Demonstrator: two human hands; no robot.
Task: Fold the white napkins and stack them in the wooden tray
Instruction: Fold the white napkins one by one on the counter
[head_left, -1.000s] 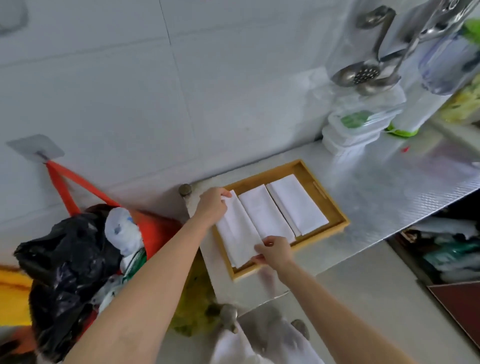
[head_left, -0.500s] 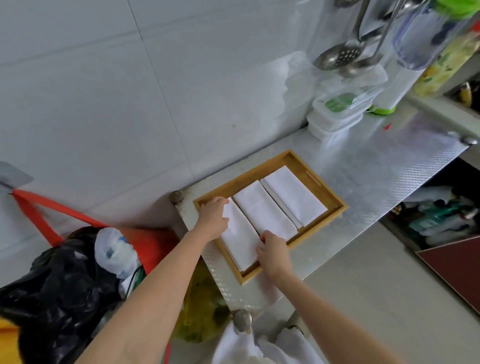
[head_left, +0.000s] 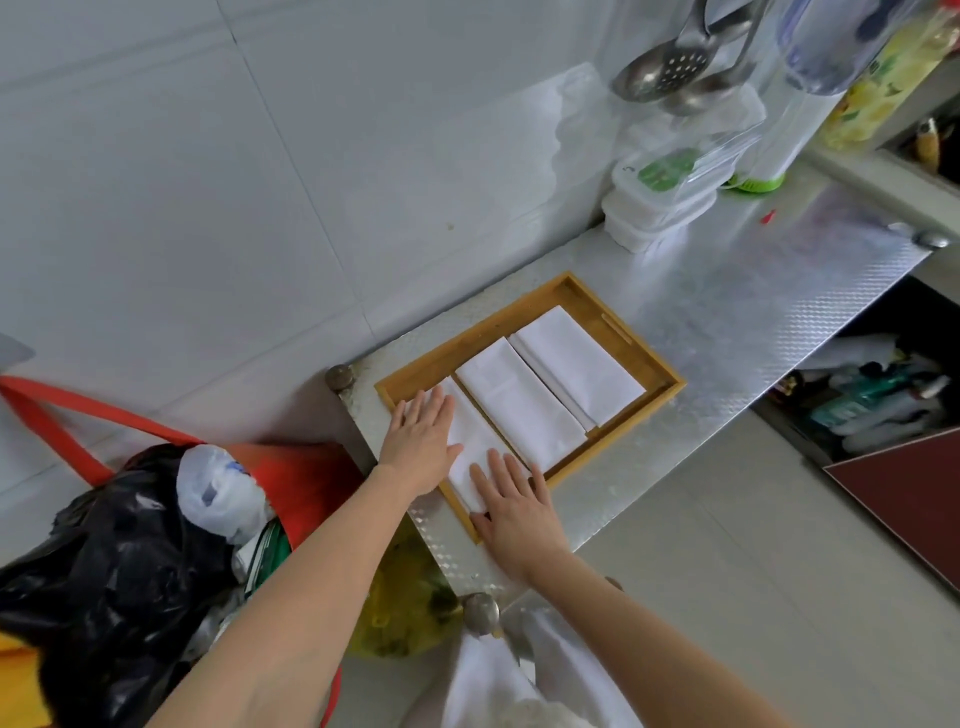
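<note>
- White cloth (head_left: 519, 686): bunched heap, nearest the viewer, below the counter edge and well short of the tray.
- Black bag (head_left: 93, 571): left of the tray, off the counter, with a white plastic bag (head_left: 218, 493) on top and a red strap (head_left: 78, 415) behind.
- Right hand (head_left: 514, 509): flat, fingers straight, pressing the near end of the left napkin (head_left: 470, 447); it covers the tray's near corner.
- Left hand (head_left: 423, 431): flat, fingers spread, pressing that napkin's far end at the tray's left side.
- Tray (head_left: 660, 364): wooden, on the steel counter (head_left: 753, 312).
- Napkins: three, folded, side by side in the tray.
- Containers (head_left: 660, 208): stacked beyond the tray, by the wall.
- Ladles (head_left: 675, 67): two, hanging above the containers.
</note>
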